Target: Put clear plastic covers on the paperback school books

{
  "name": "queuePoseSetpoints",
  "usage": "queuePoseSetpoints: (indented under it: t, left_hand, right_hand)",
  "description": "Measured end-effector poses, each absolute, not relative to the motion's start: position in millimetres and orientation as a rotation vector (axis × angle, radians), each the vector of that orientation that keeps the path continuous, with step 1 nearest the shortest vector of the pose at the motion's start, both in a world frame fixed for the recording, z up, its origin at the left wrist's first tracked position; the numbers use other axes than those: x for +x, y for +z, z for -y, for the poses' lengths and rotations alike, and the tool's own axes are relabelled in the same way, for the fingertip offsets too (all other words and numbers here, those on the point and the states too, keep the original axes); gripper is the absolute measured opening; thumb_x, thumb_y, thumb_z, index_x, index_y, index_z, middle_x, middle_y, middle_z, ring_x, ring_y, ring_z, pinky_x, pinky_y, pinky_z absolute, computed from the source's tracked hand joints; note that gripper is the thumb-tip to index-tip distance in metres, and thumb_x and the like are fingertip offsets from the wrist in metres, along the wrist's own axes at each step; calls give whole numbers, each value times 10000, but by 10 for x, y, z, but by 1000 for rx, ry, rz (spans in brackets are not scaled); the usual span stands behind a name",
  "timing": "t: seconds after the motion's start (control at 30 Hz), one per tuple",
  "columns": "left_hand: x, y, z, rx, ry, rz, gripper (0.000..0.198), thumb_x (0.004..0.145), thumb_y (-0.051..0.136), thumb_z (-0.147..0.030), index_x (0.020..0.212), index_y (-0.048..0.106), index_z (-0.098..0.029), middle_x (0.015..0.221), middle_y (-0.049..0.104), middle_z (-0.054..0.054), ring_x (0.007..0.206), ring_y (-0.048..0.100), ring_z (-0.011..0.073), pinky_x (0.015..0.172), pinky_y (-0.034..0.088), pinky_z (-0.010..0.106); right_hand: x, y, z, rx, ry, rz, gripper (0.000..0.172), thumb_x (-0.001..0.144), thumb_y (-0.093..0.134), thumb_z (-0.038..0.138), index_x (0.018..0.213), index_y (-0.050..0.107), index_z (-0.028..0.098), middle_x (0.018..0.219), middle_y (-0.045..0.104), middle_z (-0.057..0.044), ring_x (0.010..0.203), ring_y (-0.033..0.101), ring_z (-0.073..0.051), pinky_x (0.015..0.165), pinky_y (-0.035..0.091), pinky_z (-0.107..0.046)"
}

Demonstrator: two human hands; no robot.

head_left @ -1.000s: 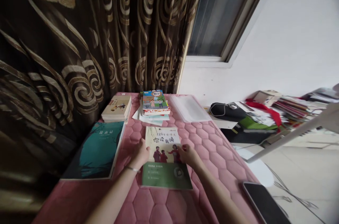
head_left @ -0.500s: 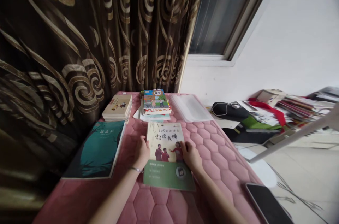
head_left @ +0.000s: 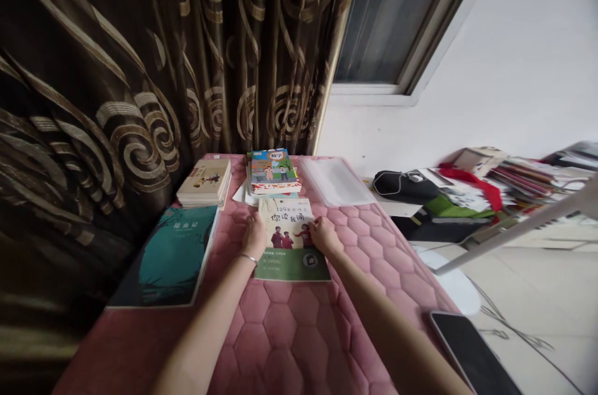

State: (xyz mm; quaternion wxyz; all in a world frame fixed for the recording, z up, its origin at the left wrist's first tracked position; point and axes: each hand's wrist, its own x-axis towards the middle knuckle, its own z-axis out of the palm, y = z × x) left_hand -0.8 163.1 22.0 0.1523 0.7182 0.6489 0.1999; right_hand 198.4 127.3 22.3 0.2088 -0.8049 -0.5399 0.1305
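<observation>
Head view: left hand (head_left: 255,237) partly hides the book (head_left: 290,243).

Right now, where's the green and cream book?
Near the head view's centre, the green and cream book is between the left hand and right hand, just nearer than the blue book.
</observation>
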Motion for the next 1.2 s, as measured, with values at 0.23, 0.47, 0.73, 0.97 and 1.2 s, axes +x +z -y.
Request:
queuePoseSetpoints:
  t: [0.23, 0.47, 0.73, 0.97, 1.2]
  left_hand:
    - [-12, 241, -1567, 2212, 561, -2035, 338, 932, 324, -167, 1199, 524, -116, 1251, 489, 214, 1079, 557, 294, 909, 441, 427]
    - [-315, 183, -1402, 2342, 519, -1977, 350, 930, 382, -196, 1249, 525, -177, 1252, 488, 170, 1111, 522, 304, 927, 427, 477]
    - [-438, 13, -1255, 2474, 628, -1641, 394, 899, 410, -117, 1239, 568, -239, 1305, 475, 104, 1180, 497, 237, 1019, 394, 399]
    - [-457, 132, -1172, 2590, 729, -1466, 380, 850, 437, -47, 1072, 673, -245, 1271, 524, 76, 1157, 495, 228, 1022, 406, 420]
    - [-654, 192, -624, 2657, 670, -1021, 349, 878, 438, -69, 1097, 658, -227, 1137, 631, 56, 1084, 563, 181, 995, 459, 387]
  right_hand:
    - [1915, 189, -1165, -2265, 285, 1509, 309, 947, 337, 323, 1108, 517, 130, 1046, 639, -178, 860, 660, -260, 676, 482, -336]
    - [2050, 159, -981, -2121, 249, 1584, 344, 908, 480, 381, 1154, 551, 152, 1117, 596, -121, 924, 625, -206, 759, 470, -286]
    - [2120, 96, -904, -1871, 324, 1776, 356, 941, 433, 322, 1245, 596, 231, 1199, 604, -72, 1044, 584, -181, 894, 458, -260]
    - [2141, 94, -907, -1836, 313, 1763, 359, 950, 414, 315, 1232, 619, 232, 1202, 596, -79, 1047, 592, -182, 922, 464, -279]
    - [2087, 111, -454, -1710, 166, 1882, 308, 918, 428, 222, 998, 725, 238, 1178, 614, -76, 1056, 553, -217, 926, 459, -358]
